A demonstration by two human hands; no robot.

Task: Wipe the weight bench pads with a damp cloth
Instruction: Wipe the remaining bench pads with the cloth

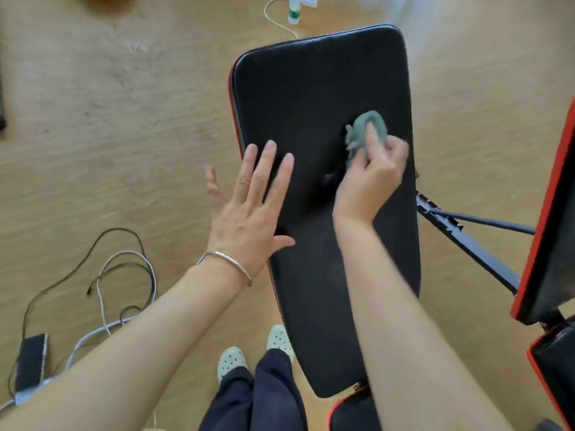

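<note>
right grip [370, 178]: my fingers pinch the green cloth [368, 127]
cloth: pressed on black bench pad [305, 88], near its right edge
left grip [249, 213]: my fingers spread, flat at pad's left edge

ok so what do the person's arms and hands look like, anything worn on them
The left forearm and right forearm are bare, with no sleeves in view. The left hand has a thin silver bangle round its wrist. The right hand wears nothing that shows, though it is slightly blurred. No gloves or rings are visible on either.
</note>
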